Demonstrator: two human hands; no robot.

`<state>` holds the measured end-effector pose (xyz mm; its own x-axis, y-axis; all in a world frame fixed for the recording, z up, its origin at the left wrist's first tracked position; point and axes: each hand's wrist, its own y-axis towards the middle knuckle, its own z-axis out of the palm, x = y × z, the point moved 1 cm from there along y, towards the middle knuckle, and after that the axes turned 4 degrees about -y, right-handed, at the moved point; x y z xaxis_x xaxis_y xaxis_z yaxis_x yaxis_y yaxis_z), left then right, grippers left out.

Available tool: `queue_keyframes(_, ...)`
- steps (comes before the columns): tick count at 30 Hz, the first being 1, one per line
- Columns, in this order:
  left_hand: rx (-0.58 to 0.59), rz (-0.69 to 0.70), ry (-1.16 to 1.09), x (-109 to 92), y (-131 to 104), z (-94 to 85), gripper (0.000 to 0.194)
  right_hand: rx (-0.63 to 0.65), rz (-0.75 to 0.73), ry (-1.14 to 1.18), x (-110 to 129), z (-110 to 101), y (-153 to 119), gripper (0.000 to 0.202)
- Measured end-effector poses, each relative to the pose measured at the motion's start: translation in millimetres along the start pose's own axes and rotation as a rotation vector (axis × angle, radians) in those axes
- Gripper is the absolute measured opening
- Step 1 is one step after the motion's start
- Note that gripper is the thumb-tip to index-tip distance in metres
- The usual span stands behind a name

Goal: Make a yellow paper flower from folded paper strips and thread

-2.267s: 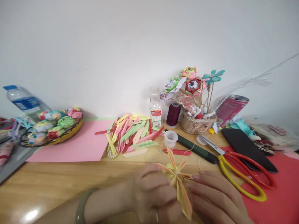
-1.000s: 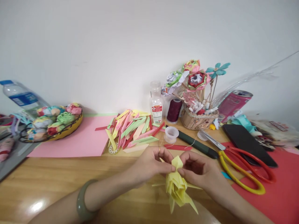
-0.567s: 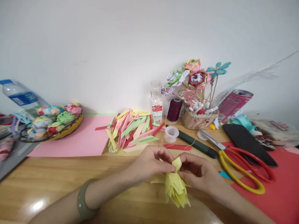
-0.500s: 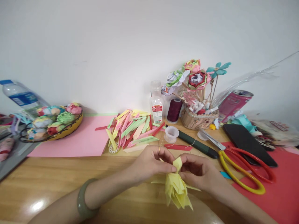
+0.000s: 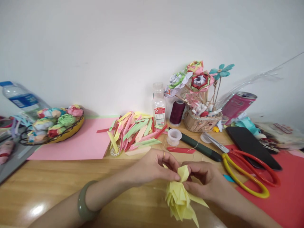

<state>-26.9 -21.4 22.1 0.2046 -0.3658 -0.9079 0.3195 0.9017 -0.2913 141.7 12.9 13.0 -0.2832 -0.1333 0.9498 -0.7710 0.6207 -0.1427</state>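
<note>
A yellow folded-paper flower (image 5: 178, 199) hangs petals down between my two hands, above the wooden table. My left hand (image 5: 159, 167), with a ring on one finger, pinches its narrow neck from the left. From the right, the thumb and fingers of my right hand (image 5: 204, 179) close on the same neck. A pointed yellow paper tip stands up between the fingertips, and a yellow strip sticks out under my right hand. A green bangle (image 5: 85, 201) circles my left forearm.
Behind my hands lie a pile of paper strips (image 5: 137, 131), a small clear cup (image 5: 174, 137) and a dark green tool (image 5: 201, 147). Scissors (image 5: 247, 171) and a black phone (image 5: 254, 147) lie right. A glass bottle (image 5: 159, 109) and flower basket (image 5: 201, 122) stand near the wall.
The yellow flower has tilted and swung slightly down and left, and its upper tip shows larger. My fingers have shifted a little around the neck, with both hands still gripping.
</note>
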Motion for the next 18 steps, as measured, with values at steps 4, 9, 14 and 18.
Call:
queue_keyframes(4, 0.044, -0.014, 0.065, -1, 2, -3.3, 0.016, -0.047, 0.004, -0.034, 3, 0, 0, 0.007)
queue_keyframes(9, -0.034, 0.019, 0.068, -1, 1, -0.7, 0.016, -0.093, -0.009, -0.033, 2, 1, 1, 0.009)
queue_keyframes(14, -0.095, 0.079, 0.040, -3, -1, 4.0, 0.017, -0.163, 0.022, 0.033, -1, 6, 2, 0.010)
queue_keyframes(18, -0.120, 0.088, 0.063, -2, -2, 5.0, 0.014, -0.177, 0.044, 0.061, -1, 11, 3, 0.009)
